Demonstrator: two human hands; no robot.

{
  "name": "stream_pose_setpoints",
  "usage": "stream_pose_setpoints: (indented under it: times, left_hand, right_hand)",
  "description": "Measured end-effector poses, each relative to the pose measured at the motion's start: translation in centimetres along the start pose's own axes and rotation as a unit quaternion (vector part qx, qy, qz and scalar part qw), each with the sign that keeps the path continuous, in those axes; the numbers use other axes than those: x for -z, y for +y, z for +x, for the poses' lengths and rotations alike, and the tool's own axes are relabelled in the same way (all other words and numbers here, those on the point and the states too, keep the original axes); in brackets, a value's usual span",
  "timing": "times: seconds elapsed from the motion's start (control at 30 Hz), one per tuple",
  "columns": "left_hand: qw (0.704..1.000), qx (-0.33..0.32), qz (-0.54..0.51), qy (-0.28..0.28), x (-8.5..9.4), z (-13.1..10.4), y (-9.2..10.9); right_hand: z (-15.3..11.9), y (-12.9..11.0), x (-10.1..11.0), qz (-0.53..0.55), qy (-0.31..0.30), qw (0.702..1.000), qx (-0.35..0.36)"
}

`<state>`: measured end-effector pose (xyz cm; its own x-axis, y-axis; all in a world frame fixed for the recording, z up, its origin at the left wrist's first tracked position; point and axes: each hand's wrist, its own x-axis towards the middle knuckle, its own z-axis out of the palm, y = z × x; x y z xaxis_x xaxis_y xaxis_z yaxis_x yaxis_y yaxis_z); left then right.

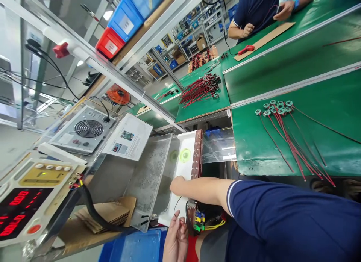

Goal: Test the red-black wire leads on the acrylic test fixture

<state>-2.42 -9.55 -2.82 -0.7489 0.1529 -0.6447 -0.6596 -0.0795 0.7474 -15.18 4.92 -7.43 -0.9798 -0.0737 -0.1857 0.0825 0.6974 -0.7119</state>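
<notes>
My right hand (177, 185) reaches out from a dark blue sleeve and rests, fingers closed, on a white fixture plate (188, 141). The plate has a copper-coloured strip (196, 153) along one side and a green ring (185, 155) on its face. A thin black wire (176, 206) curves from under that hand to my left hand (176, 238), which pinches its other end at the bottom of the view. Just beside my left hand is a small board with coloured terminals (199, 218).
A clear plastic enclosure (153, 171) surrounds the fixture. A tester with red digits (17, 213) and a fan unit (87, 129) are on the left. Bundles of red wires with ring boards (284, 130) lie on the green bench (324, 104). A co-worker (262, 10) sits far off.
</notes>
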Motion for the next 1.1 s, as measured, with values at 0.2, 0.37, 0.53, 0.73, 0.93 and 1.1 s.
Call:
stream_pose_setpoints:
  times: [0.2,0.37,0.53,0.73,0.93,1.1]
  left_hand:
    - [0.992,-0.114,-0.001,0.046,-0.2,1.3,-1.0]
    - [0.977,-0.171,0.107,0.074,-0.8,1.2,-2.7]
    - [0.961,-0.184,0.2,0.059,-1.0,0.7,-3.1]
    - [0.928,-0.208,0.3,0.073,-1.7,0.1,-2.5]
    - [0.896,-0.248,0.352,0.111,-1.4,-0.2,-3.5]
    - [0.887,-0.269,0.354,0.125,-1.2,-0.4,-4.2]
  right_hand:
    - [-4.0,3.1,3.0,-0.084,0.009,0.994,0.074]
    - [-11.0,11.0,7.9,-0.104,0.147,0.981,0.066]
    - [-13.5,17.0,10.4,-0.053,0.259,0.964,0.006]
    - [-10.7,17.4,10.1,-0.046,0.238,0.97,0.034]
    - [-10.6,17.4,10.2,-0.024,0.226,0.973,0.027]
    - [-10.6,17.4,10.2,-0.018,0.229,0.973,0.026]
